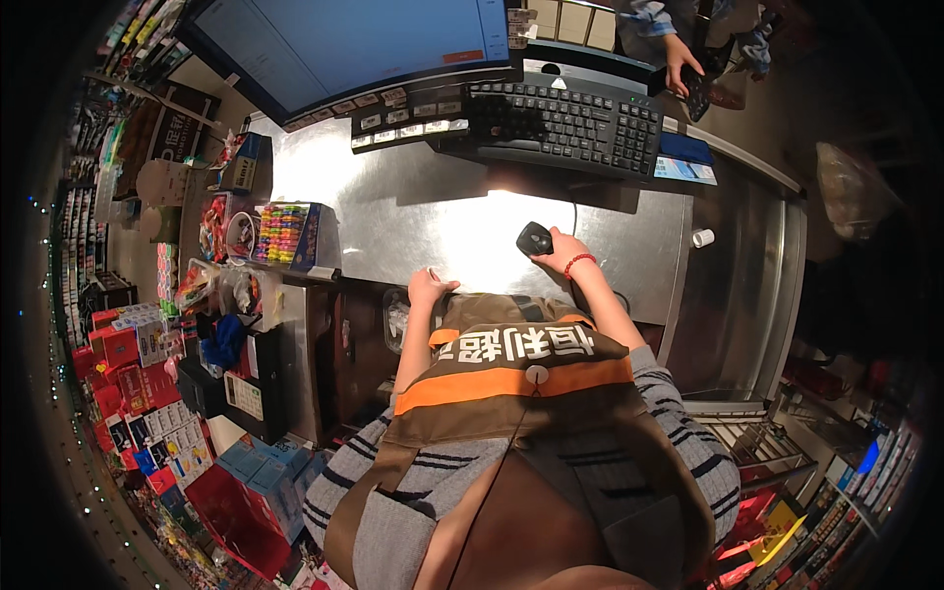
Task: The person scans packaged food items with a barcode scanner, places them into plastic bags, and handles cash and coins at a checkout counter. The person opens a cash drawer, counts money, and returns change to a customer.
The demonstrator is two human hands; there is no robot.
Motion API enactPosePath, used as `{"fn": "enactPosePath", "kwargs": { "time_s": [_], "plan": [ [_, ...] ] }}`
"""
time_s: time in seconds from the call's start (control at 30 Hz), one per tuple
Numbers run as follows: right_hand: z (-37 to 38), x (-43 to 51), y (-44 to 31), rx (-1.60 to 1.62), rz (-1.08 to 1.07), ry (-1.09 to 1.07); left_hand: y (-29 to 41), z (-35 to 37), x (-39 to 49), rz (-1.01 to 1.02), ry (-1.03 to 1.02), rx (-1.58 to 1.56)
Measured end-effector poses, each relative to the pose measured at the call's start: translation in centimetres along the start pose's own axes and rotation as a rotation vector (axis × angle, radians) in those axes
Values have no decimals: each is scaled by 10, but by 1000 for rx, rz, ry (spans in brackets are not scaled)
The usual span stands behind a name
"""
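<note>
My right hand (562, 251) is closed around the lower end of a small black hand-held device (535, 240) over the steel counter (376, 221). Whether it is a barcode scanner or a mouse, I cannot tell. A red bead bracelet (580, 263) circles that wrist. At the counter's near edge, just in front of my apron (509, 387), is my left hand (430, 287). Its thumb points right, and the other fingers are partly hidden. Beyond the hands stand a black keyboard (575, 122) and a monitor (346, 44) with a lit screen.
A display box of colourful small goods (284, 232) borders the counter's left side. A white cap-like object (703, 237) lies in the recessed steel section at right. Past the keyboard, another person's hand (680, 65) holds a dark object. Boxed goods (247, 487) crowd the lower left.
</note>
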State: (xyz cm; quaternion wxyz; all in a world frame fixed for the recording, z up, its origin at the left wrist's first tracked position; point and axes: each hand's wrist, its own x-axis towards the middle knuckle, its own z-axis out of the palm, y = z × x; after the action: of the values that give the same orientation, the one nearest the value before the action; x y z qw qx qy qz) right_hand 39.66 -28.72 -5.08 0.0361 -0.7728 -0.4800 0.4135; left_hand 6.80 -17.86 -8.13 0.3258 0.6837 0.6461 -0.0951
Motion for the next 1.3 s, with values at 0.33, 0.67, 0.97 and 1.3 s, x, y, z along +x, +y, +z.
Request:
{"fn": "enactPosePath", "kwargs": {
  "time_s": [0.33, 0.67, 0.97, 1.3],
  "plan": [
    [-221, -43, 178, -2, 739, 354, -4, 6, -4, 164, 76, -58],
    [-217, -6, 230, 260, 647, 363, -4, 4, 9, 88, 47, -31],
    [-86, -38, 277, 237, 956, 848, -10, 5, 16, 75, 16, 31],
    [-14, -33, 191, 374, 174, 1228, 2, 1, 11, 117, -109, 42]
  ]
}}
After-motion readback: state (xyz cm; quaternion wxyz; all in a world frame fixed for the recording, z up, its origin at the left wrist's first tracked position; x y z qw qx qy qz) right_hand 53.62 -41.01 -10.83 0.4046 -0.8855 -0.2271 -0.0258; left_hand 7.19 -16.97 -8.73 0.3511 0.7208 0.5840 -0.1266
